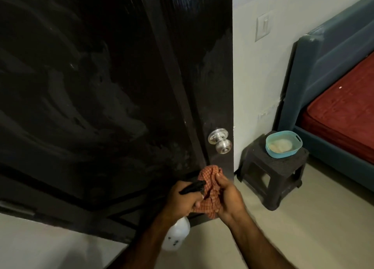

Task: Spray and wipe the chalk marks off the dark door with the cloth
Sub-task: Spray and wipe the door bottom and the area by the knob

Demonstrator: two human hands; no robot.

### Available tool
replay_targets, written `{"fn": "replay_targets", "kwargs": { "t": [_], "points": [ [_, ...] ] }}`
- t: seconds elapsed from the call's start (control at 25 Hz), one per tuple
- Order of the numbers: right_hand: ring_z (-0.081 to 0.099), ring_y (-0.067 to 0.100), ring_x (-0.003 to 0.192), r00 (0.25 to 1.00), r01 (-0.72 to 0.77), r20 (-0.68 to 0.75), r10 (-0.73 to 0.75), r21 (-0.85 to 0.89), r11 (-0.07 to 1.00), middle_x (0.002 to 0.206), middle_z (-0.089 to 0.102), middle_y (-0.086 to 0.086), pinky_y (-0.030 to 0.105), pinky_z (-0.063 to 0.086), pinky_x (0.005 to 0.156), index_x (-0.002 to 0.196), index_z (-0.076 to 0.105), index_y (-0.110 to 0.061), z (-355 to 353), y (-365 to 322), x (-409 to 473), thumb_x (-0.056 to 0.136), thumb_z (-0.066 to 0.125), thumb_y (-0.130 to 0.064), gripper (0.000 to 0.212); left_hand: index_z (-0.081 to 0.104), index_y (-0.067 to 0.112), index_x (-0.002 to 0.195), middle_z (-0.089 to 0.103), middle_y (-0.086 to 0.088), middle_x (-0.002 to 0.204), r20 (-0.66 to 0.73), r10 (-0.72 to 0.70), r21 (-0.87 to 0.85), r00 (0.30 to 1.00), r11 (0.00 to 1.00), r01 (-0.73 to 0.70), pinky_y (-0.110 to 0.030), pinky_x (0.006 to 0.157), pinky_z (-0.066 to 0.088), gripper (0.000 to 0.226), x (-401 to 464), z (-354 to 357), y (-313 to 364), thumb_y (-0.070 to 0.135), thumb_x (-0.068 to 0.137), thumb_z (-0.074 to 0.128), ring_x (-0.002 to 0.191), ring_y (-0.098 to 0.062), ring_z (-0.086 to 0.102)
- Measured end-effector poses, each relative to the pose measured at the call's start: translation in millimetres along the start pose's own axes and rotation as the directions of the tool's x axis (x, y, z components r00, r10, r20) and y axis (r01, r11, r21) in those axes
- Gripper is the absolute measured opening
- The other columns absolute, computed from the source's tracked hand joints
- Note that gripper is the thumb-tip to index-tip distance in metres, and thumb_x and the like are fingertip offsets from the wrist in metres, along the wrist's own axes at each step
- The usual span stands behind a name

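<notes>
1. One dark door (101, 86) fills the left and centre of the view; pale smeared chalk marks (214, 52) show on its right stile and fainter swirls across the panel; one silver door knob (220, 141) sits near its right edge.
2. One spray bottle (178, 231), white-bodied with a black trigger head, is gripped by the left hand (180, 202); its long axis runs from lower left to upper right, nozzle aimed up and right at the cloth.
3. One orange checked cloth (210, 190) is bunched in the right hand (228, 196), fingers curled round it; the left hand's fingers touch its lower edge; it hangs just below the knob, in front of the door's lower right corner.
4. One dark plastic stool (273, 173) stands on the floor (303, 228) right of the door; one teal basin (283, 144) rests on it.
5. One bed (344, 111) with a red mattress lies at the far right; one light switch (264, 27) is on the wall.
</notes>
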State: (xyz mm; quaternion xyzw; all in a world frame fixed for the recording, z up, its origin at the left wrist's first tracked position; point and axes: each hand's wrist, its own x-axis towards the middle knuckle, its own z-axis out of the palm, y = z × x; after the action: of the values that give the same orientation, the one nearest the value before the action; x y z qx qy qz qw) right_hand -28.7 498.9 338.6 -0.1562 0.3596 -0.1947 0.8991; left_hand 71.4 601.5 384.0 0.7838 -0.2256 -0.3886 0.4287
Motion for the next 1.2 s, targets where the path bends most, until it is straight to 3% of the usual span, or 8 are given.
{"fn": "replay_targets", "kwargs": {
  "t": [0.2, 0.36, 0.44, 0.56, 0.72, 0.8, 0.96, 1.2],
  "points": [
    [0.075, 0.039, 0.112, 0.997, 0.073, 0.029, -0.076, 0.077, 0.994, 0.131, 0.072, 0.023, 0.052, 0.053, 0.098, 0.134, 0.071, -0.001, -15.7, -32.7, -28.8, 0.111, 0.042, -0.027, 0.045, 0.063, 0.018, 0.053, 0.053, -0.004, 0.050, 0.027, 0.030, -0.021, 0.999, 0.999, -0.030, -0.021, 0.046, 0.034, 0.037, 2.3, 20.6, 10.6, 0.003, 0.087, 0.069, 0.036, -0.011, 0.041],
    [0.064, 0.032, 0.132, 0.889, 0.440, -0.004, -0.458, -0.268, 0.857, 0.140, 0.070, 0.005, 0.061, 0.051, 0.109, 0.151, 0.058, -0.024, -30.6, -67.2, -5.5, 0.104, 0.045, 0.005, 0.057, 0.069, 0.011, 0.093, 0.070, -0.019, 0.078, 0.012, -0.019, -0.262, 1.000, 0.965, 0.022, -0.025, 0.048, 0.037, 0.013, 20.3, 12.3, 26.6, 0.005, 0.085, 0.077, 0.047, -0.011, 0.044],
    [0.065, 0.023, 0.133, 0.740, 0.604, 0.090, -0.666, -0.524, 0.601, 0.141, 0.070, -0.004, 0.059, 0.052, 0.110, 0.153, 0.055, -0.033, -23.5, -74.9, 1.0, 0.103, 0.060, -0.001, 0.059, 0.068, 0.009, 0.103, 0.072, -0.018, 0.081, 0.041, -0.023, -0.315, 0.999, 0.948, 0.035, -0.026, 0.050, 0.038, 0.020, 35.2, 5.4, 32.8, 0.005, 0.086, 0.078, 0.049, -0.013, 0.044],
    [0.059, -0.002, 0.129, 0.524, 0.613, 0.341, -0.780, -0.787, 0.067, 0.139, 0.060, -0.021, 0.017, 0.049, 0.107, 0.154, 0.054, -0.032, -4.8, -83.2, -0.8, 0.097, 0.078, -0.019, 0.063, 0.066, 0.009, 0.110, 0.074, -0.009, 0.077, 0.096, 0.007, -0.316, 0.995, 0.948, 0.024, -0.023, 0.049, 0.040, 0.023, 56.7, -5.8, 41.8, 0.005, 0.089, 0.077, 0.051, -0.012, 0.046],
    [0.051, 0.002, 0.115, 0.520, 0.307, 0.398, -0.756, -0.913, -0.269, 0.128, 0.052, -0.009, 0.021, 0.050, 0.094, 0.147, 0.060, -0.032, 17.4, -93.6, 13.3, 0.099, 0.067, -0.058, 0.055, 0.065, 0.014, 0.108, 0.069, 0.001, 0.064, 0.204, 0.060, -0.305, 0.977, 0.952, 0.005, -0.028, 0.053, 0.038, 0.024, 79.6, -22.2, 41.5, 0.006, 0.090, 0.078, 0.049, -0.011, 0.045],
    [0.059, 0.012, 0.102, 0.496, 0.255, 0.265, -0.827, -0.955, -0.153, 0.111, 0.060, -0.005, 0.036, 0.056, 0.086, 0.119, 0.071, -0.029, 23.1, -89.1, 23.6, 0.103, 0.053, -0.064, 0.042, 0.067, 0.012, 0.101, 0.067, 0.003, 0.060, 0.262, 0.102, -0.272, 0.960, 0.962, -0.029, -0.030, 0.054, 0.037, 0.016, 88.2, -28.8, 40.0, 0.007, 0.090, 0.078, 0.048, -0.012, 0.043],
    [0.077, 0.020, 0.093, 0.779, 0.383, -0.307, -0.547, -0.458, 0.802, 0.097, 0.081, 0.003, 0.028, 0.059, 0.067, 0.114, 0.074, -0.016, 41.9, -80.6, 35.7, 0.112, 0.047, -0.043, 0.038, 0.072, 0.013, 0.086, 0.063, -0.005, 0.065, 0.331, 0.141, -0.216, 0.933, 0.974, -0.071, -0.029, 0.052, 0.039, 0.015, 101.1, -38.7, 38.5, 0.021, 0.077, 0.081, 0.050, -0.015, 0.046],
    [0.067, 0.036, 0.122, 0.824, 0.521, -0.352, -0.445, 0.162, 0.838, 0.135, 0.071, 0.014, 0.053, 0.055, 0.101, 0.135, 0.070, -0.015, 13.4, -59.0, 29.0, 0.096, 0.058, -0.043, 0.050, 0.072, 0.018, 0.075, 0.067, -0.001, 0.062, 0.316, 0.277, -0.180, 0.908, 0.957, -0.229, -0.030, 0.059, 0.043, 0.014, 114.6, -30.1, 35.9, 0.031, 0.079, 0.076, 0.051, -0.007, 0.052]
  ]
}}
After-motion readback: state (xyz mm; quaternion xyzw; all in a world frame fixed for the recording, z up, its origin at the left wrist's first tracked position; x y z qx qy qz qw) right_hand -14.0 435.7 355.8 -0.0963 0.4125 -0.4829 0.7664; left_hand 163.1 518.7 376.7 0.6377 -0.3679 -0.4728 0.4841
